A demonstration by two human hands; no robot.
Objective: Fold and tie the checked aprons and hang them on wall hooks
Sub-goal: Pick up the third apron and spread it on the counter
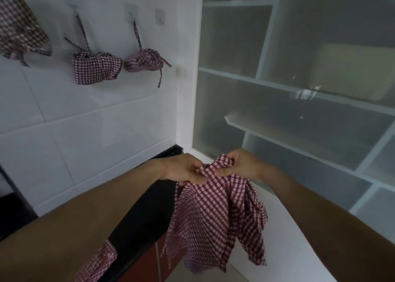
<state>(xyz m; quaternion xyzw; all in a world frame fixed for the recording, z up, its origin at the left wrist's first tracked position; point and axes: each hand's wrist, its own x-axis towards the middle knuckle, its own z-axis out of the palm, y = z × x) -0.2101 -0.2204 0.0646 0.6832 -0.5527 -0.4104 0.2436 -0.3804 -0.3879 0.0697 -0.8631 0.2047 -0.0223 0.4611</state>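
The person holds a checked apron [213, 213] in front of the body, near the corner where the white tiled wall [85, 132] meets a cabinet with frosted glass doors [288, 89]. The left hand [181, 170] and the right hand [239, 166] are close together at the top edge of the cloth. The fingers of the right hand are curled and pinch a gathered fold of the fabric between thumb and fingertips. The left hand holds the cloth from the other side; its fingers are bent under the fabric, but how exactly they lie is partly hidden by the cloth. The rest of the apron hangs down loose below both hands, with many folds, and one thin strap [176, 196] falls down at its left side.

On the wall, two aprons are rolled into bundles and hang from adhesive hooks by their straps: one bundle [96, 68] at the left and another bundle [143, 60] just beside it at the right. A third hook [159, 17] near them carries nothing. A larger piece of checked cloth [19, 25] hangs at the upper left edge. Another piece of checked fabric [96, 264] shows at the bottom, beside a dark counter edge [139, 217].
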